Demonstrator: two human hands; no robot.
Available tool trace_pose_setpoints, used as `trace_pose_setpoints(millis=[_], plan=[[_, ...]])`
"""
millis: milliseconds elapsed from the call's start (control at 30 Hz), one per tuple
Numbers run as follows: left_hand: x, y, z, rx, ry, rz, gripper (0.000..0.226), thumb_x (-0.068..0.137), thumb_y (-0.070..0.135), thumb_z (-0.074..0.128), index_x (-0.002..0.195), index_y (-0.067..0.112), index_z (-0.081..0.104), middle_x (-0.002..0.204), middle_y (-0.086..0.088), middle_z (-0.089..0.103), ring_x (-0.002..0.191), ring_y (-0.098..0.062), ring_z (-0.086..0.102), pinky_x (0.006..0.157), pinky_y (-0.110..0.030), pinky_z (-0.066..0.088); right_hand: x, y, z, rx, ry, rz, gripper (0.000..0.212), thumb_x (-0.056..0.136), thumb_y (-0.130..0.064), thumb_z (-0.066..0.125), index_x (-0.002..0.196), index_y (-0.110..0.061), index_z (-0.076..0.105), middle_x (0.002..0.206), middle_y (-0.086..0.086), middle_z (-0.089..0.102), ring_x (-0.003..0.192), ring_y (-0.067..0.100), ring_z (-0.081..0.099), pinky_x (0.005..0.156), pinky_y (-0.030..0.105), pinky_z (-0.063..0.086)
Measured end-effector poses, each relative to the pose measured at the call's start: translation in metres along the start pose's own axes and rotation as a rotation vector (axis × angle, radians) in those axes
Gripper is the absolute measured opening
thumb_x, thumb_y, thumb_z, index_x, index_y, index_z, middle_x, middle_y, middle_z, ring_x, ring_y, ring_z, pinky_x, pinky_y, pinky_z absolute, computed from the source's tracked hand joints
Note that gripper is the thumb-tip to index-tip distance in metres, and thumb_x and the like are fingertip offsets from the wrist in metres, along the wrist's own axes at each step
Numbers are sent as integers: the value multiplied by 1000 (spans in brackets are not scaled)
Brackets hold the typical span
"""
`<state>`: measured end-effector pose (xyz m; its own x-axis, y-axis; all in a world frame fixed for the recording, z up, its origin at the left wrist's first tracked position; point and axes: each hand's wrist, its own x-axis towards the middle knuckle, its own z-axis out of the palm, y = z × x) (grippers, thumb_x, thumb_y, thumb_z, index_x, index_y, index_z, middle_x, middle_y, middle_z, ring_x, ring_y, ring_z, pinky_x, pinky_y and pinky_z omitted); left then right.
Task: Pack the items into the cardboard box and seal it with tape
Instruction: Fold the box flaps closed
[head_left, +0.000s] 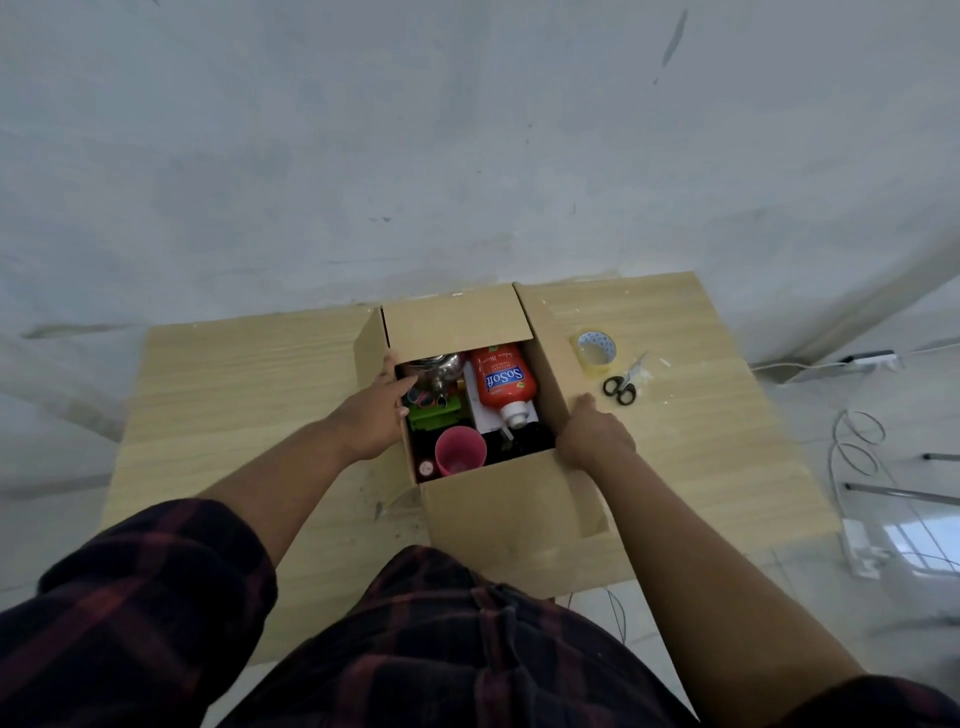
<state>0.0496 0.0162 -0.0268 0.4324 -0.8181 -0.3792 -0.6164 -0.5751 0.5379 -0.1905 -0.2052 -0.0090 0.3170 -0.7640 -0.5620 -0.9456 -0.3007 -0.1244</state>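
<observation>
An open cardboard box (514, 514) stands on the wooden table (234, 374). Inside lie an orange SoSoft bottle (503, 382), a pink cup (460, 451), a shiny metal pot (439, 366), a green item (434, 413) and other small things. My left hand (376, 415) grips the box's left wall and flap, thumb on the inside. On the right flap (545, 353), my right hand (592, 436) holds the near end; its fingers are hidden behind the flap. A roll of clear tape (596, 352) and black-handled scissors (621, 387) lie on the table right of the box.
A pale wall rises right behind the table. White cables (857, 441), a power strip (872, 357) and metal legs lie on the floor to the right. My plaid shirt fills the bottom of the view.
</observation>
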Motion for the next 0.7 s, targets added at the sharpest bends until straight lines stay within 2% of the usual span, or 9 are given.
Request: trace_pose_setpoints(millis=[100,200,267,333,433,533,600,633,700], plan=[[0,-4,-3,-14,3,11,76,109,12,51,170,29,9,172,6,-26,160,-31,23,111,-46,50,-7,1,-21,168,-3,6,78,95,-33,64,160,-9,29,148,20,55,135,40,55,105,46,50],[-1,-6,-4,-39,17,26,82,109,13,52,169,32,0,173,7,-23,160,-31,22,116,-44,44,-18,-6,-53,419,-62,-7,46,97,-31,63,129,-3,47,117,14,63,99,43,76,85,46,62],[-3,-7,-5,-61,16,30,85,109,12,53,169,31,-5,174,5,-20,160,-29,22,117,-39,39,-26,-13,-71,556,-184,25,37,105,-34,57,131,-10,47,124,14,58,84,41,80,85,49,64],[-5,-9,-6,-60,27,59,87,107,11,54,169,27,-5,175,2,-15,159,-31,26,119,-41,38,-27,-17,-85,671,-247,56,46,106,-47,55,138,-14,49,133,16,58,82,39,80,87,52,65],[-5,-12,-6,-31,55,59,90,105,12,58,168,18,-4,176,-1,-8,157,-30,30,118,-38,37,-22,-26,-91,816,-158,21,53,105,-49,56,143,-12,55,132,13,63,84,31,80,88,48,64],[-5,-10,-4,-43,57,26,86,107,17,55,169,17,-6,176,3,-7,156,-28,32,109,-27,35,-17,-40,-78,590,-21,-161,61,101,-48,65,149,-14,53,141,10,62,109,29,73,99,43,58],[-7,-9,-1,-32,60,27,80,111,23,49,169,19,-6,176,7,-12,155,-27,34,112,-30,35,-20,-44,-51,353,8,-281,76,100,-48,66,163,-17,36,157,15,47,138,34,53,110,42,47],[-8,-10,2,-25,63,31,77,112,26,46,169,19,-5,175,7,-15,157,-25,30,115,-30,33,-21,-43,-29,194,34,-318,81,102,-50,62,167,-20,25,165,17,35,148,36,39,117,47,40],[-9,-12,7,-25,58,32,72,113,27,41,169,19,-3,173,8,-21,161,-22,18,119,-29,27,-26,-35,19,-110,147,-415,71,108,-54,40,169,-28,16,175,15,12,159,37,16,128,60,19]])
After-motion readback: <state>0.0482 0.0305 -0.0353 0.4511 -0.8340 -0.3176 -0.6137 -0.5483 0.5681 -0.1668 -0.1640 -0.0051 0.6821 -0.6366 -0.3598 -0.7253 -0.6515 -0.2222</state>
